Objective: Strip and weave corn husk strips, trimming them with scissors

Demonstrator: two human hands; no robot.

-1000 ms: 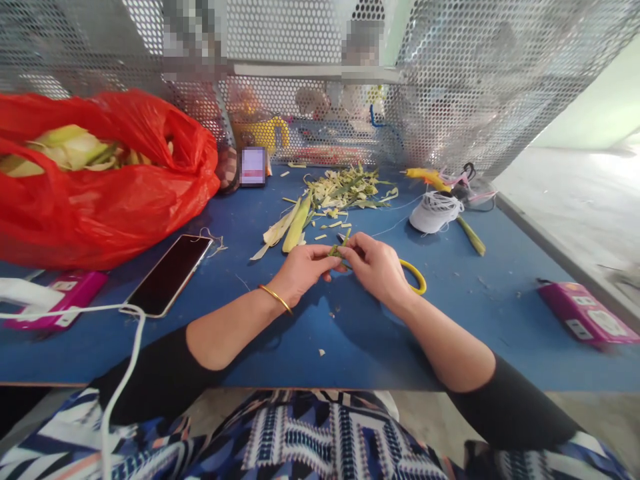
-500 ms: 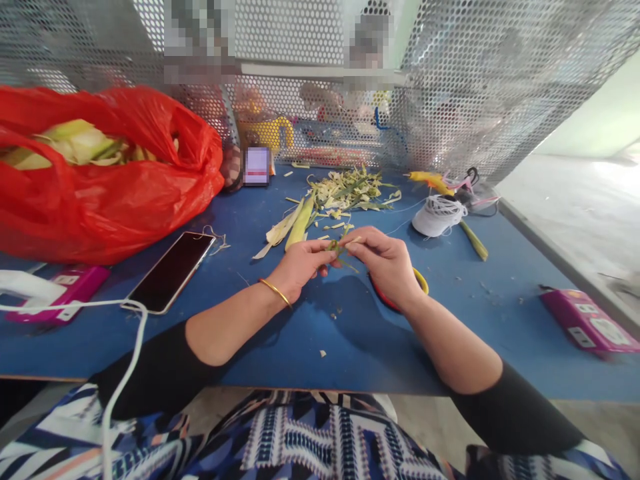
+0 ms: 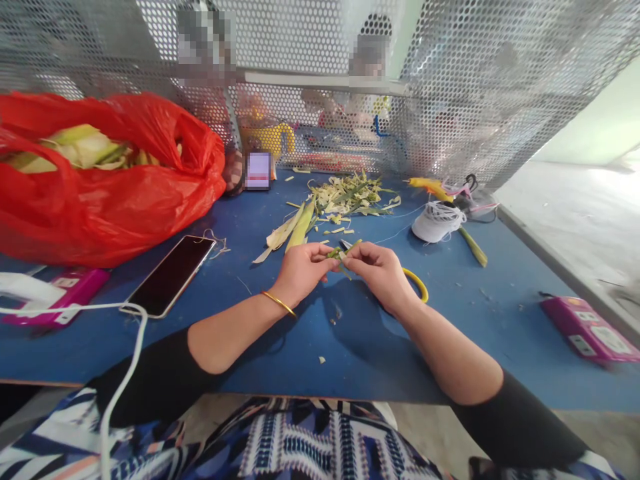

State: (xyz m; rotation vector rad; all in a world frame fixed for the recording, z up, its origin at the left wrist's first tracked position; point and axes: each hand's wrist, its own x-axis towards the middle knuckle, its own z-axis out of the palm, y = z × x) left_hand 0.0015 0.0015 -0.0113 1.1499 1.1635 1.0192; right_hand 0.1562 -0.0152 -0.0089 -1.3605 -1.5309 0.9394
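My left hand (image 3: pixel 300 270), with a gold bangle at the wrist, pinches a small bundle of green corn husk strips (image 3: pixel 335 253). Opposite it, my right hand (image 3: pixel 380 272) pinches the other side of the bundle, fingertips almost touching. How the strips are joined is hidden by the fingers. Beneath my right hand lie scissors (image 3: pixel 418 283); a yellow handle loop and a bit of blade show. Just beyond my left hand rest larger corn husk leaves (image 3: pixel 301 227). Behind them spreads a heap of cut husk scraps (image 3: pixel 350 193).
A red plastic bag (image 3: pixel 150 200) of husks stands left, near a phone (image 3: pixel 173 275) and white cable. To the right are white thread (image 3: pixel 436 223), a husk piece (image 3: pixel 473 247) and a purple box (image 3: pixel 590 327). A perforated metal screen (image 3: pixel 320 40) closes the back.
My right hand has turned slightly and shifted down, its fingers now closer to my left fingertips. The husk strips look more bunched between them. The view has tilted a little.
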